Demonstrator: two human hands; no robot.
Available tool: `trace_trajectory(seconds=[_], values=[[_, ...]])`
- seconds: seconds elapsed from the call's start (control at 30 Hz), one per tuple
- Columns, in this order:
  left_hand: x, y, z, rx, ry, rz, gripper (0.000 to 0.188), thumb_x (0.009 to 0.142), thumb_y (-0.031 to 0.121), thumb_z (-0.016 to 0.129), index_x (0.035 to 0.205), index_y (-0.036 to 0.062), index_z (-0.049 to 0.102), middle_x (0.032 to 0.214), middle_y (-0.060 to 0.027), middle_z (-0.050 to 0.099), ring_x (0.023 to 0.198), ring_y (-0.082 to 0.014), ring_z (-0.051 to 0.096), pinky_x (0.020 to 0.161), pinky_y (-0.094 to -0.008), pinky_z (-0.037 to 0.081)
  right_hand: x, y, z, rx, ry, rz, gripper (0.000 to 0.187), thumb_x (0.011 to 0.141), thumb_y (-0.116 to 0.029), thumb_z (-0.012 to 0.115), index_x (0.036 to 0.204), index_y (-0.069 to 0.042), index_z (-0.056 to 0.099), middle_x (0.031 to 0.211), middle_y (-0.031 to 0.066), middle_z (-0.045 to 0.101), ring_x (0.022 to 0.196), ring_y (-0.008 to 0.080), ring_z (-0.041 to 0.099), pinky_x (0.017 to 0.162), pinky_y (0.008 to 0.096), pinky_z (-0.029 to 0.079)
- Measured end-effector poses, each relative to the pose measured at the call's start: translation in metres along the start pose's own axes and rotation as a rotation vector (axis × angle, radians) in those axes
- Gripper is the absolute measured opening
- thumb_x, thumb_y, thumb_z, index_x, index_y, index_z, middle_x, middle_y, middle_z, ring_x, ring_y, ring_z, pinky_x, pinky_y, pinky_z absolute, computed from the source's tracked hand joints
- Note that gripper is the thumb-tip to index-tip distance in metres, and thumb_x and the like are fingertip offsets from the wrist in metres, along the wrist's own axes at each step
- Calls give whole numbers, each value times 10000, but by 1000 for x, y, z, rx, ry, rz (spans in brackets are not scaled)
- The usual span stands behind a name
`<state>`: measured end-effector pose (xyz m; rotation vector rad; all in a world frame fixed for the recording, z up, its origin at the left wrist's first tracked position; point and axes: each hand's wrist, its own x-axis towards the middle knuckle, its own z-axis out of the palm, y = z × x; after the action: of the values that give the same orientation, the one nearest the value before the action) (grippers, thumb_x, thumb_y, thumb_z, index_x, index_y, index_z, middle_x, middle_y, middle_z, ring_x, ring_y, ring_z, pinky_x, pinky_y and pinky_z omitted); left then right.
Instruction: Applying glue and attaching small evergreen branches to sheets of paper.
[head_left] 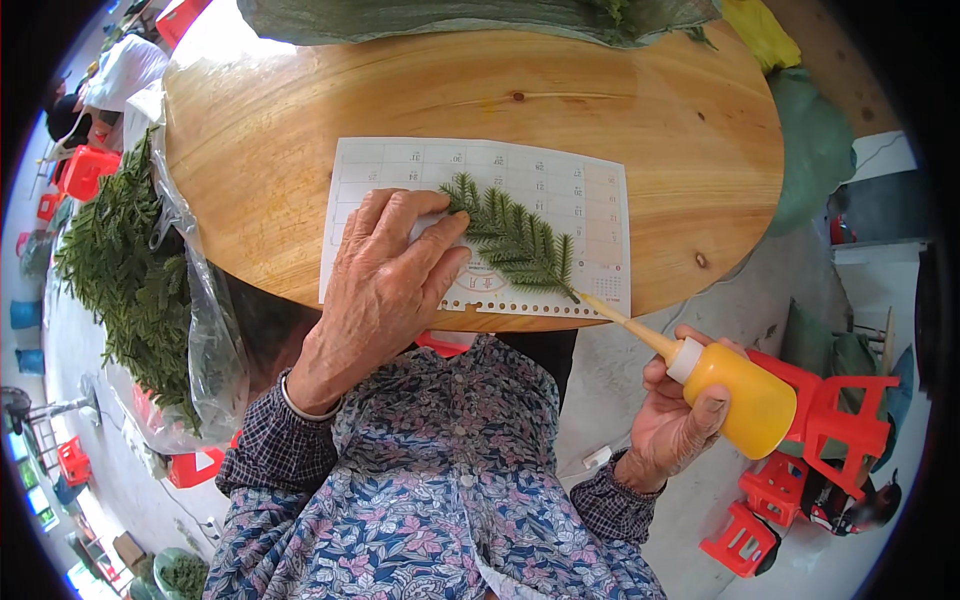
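A green artificial fir sprig (515, 240) lies on a printed calendar sheet (600, 200) at the near side of the wooden table. My left hand (390, 250) rests on the sheet, its fingers curled over the sprig's upper left end and holding it. Something pale shows between those fingers, too covered to name. In my right hand (675, 415) is a yellow squeeze bottle (745, 400) with a white collar and a long tapered nozzle. The bottle is tilted, and its nozzle tip meets or nearly meets the bare stem end of the sprig, by the sheet's punched edge.
The oval wooden table (480, 90) curves around the sheet. A clear plastic bag (215, 340) with a heap of green sprigs (130, 290) stands at the left. A grey-green sack (480, 20) lies along the far edge. Red plastic stools (845, 430) stand at the lower right.
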<state>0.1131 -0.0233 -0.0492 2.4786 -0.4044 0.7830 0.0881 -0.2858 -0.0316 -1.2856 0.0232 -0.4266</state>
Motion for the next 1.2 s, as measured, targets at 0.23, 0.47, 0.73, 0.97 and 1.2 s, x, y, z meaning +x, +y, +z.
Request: trace_trajectory(seconds=[0.23, 0.47, 0.73, 0.97, 1.2], values=[[1, -1, 0, 19, 7, 8, 183, 777, 88, 680, 951, 30, 666, 1057, -71, 560, 924, -238, 533, 813, -339, 460, -3, 4, -2, 10, 15, -15, 600, 788, -424, 703, 1216, -99, 436, 1026, 200, 620, 648, 196, 585, 534, 247, 535], [2, -1, -1, 10, 7, 4, 180, 779, 78, 679, 950, 22, 673, 1056, -75, 565, 921, -238, 535, 817, -339, 461, -4, 4, -2, 12, 33, 0, 599, 788, -434, 699, 1212, -96, 444, 1021, 199, 621, 609, 193, 587, 517, 234, 529], [1, -2, -1, 17, -6, 5, 187, 782, 71, 678, 960, 14, 677, 1055, -79, 567, 920, -237, 535, 819, -337, 463, -5, 6, -6, 26, 77, 1, 598, 788, -439, 696, 1207, -92, 449, 1010, 197, 623, 562, 190, 580, 504, 222, 518], [1, 1, -1, -4, -15, -24, 198, 783, 57, 678, 976, 11, 681, 1058, -90, 584, 920, -242, 536, 821, -345, 458, -6, 7, -9, 33, 88, 10, 596, 785, -438, 695, 1199, -83, 455, 1003, 196, 626, 542, 188, 574, 498, 224, 512], [4, 0, 4, 7, -9, -2, 187, 783, 69, 675, 959, 7, 682, 1048, -85, 575, 918, -243, 535, 810, -343, 466, -4, 10, -17, 25, 103, 8, 607, 782, -456, 703, 1195, -78, 468, 1007, 191, 624, 551, 181, 571, 499, 226, 504]])
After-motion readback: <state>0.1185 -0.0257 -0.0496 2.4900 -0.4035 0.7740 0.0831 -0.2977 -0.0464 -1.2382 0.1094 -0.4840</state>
